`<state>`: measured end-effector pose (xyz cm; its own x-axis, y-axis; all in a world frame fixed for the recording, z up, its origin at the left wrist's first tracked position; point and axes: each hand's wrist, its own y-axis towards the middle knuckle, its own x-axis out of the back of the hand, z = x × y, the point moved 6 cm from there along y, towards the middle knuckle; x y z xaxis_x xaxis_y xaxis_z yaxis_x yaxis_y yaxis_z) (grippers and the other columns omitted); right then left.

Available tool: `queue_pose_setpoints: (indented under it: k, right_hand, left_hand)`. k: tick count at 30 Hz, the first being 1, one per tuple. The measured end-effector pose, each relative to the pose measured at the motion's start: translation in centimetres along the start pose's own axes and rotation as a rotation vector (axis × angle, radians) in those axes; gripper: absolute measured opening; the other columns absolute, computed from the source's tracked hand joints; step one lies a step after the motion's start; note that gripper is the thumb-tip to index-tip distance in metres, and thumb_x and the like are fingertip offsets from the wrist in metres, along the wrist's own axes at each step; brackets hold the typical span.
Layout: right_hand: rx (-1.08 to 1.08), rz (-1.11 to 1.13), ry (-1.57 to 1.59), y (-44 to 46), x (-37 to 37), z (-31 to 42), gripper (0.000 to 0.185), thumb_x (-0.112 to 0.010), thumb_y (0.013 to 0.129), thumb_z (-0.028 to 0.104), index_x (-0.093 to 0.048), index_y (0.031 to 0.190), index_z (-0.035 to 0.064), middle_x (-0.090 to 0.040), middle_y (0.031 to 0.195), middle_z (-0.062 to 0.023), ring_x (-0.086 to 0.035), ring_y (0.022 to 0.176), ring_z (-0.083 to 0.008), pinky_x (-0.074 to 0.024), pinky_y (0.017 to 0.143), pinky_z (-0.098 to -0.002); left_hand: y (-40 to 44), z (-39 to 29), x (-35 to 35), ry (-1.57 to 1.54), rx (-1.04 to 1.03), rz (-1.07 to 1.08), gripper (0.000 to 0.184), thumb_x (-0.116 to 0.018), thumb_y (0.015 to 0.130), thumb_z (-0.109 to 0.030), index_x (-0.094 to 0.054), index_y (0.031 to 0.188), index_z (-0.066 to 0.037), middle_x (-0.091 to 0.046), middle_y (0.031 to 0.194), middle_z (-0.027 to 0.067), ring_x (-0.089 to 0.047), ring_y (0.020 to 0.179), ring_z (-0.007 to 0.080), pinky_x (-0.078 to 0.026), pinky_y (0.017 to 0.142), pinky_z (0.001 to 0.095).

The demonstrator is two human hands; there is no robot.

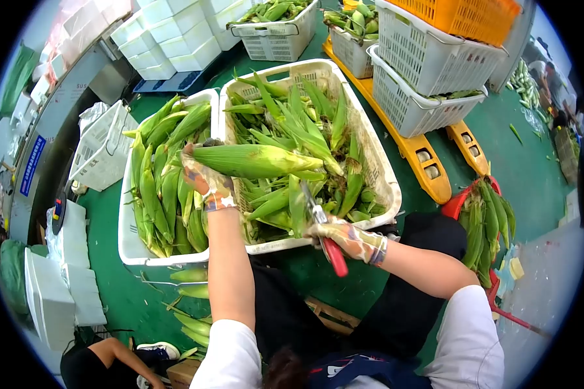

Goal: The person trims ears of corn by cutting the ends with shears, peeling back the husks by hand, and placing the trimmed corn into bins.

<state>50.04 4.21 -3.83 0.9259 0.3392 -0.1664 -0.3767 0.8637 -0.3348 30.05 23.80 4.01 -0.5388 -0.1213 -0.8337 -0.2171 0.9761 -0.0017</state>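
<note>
My left hand (pixel 207 176), in a patterned glove, grips a green ear of corn (pixel 256 161) by one end. The ear lies level above a large white crate (pixel 390 188) of loose husks and leaves (pixel 269 202). In my right hand (pixel 349 240), gloved alike, is a pair of pruning shears (pixel 333 251) with red handles. Their blades point up toward the crate, below the ear's pale end and apart from it. Left of that crate, a narrower white crate (pixel 128 240) holds many unshucked corn ears (pixel 150 194).
Stacked white crates (pixel 412 61) stand on a yellow pallet jack (pixel 428 172) at the right. A red container (pixel 455 206) with corn leaves is near my right knee. Loose ears (pixel 194 324) lie on the green floor. Another person's arm (pixel 120 356) shows at lower left. White foam boxes (pixel 169 32) are stacked behind.
</note>
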Motion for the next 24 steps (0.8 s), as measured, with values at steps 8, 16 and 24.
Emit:
queue_pose_setpoints:
  k: [8, 16, 24]
  right_hand:
    - [0.010, -0.055, 0.607, 2.6, 2.2, 2.8, 0.022, -0.061, 0.079, 0.021, -0.058, 0.092, 0.0031, -0.057, 0.082, -0.0055, -0.055, 0.071, -0.0165, -0.0480, 0.068, -0.0306]
    - [0.504, -0.549, -1.294, 3.0, 4.0, 2.7, 0.013, -0.054, 0.070, 0.011, -0.057, 0.064, 0.0000, -0.051, 0.059, -0.0131, -0.049, 0.050, -0.0217, -0.0383, 0.045, -0.0347]
    - [0.098, -0.338, -0.960, -3.3, 4.4, 7.9, 0.059, -0.070, 0.063, 0.039, -0.048, 0.104, 0.0028, -0.058, 0.085, -0.0180, -0.057, 0.080, -0.0322, -0.0459, 0.073, -0.0384]
  left_hand:
    - [-2.5, 1.5, -2.4, -0.041, -0.079, 0.289, 0.016, -0.053, 0.076, -0.019, -0.052, 0.079, -0.003, -0.055, 0.067, 0.0140, -0.055, 0.065, 0.0303, -0.049, 0.064, 0.0450]
    - [-1.1, 0.2, -0.6, -0.232, 0.156, 0.007, 0.034, -0.049, 0.076, -0.036, -0.055, 0.086, -0.004, -0.058, 0.079, 0.0145, -0.053, 0.075, 0.0304, -0.045, 0.070, 0.0453]
    - [2.9, -2.0, 3.3, -0.121, 0.129, -0.087, 0.044, -0.047, 0.080, -0.049, -0.047, 0.082, -0.005, -0.054, 0.071, 0.0123, -0.053, 0.063, 0.0271, -0.046, 0.063, 0.0405]
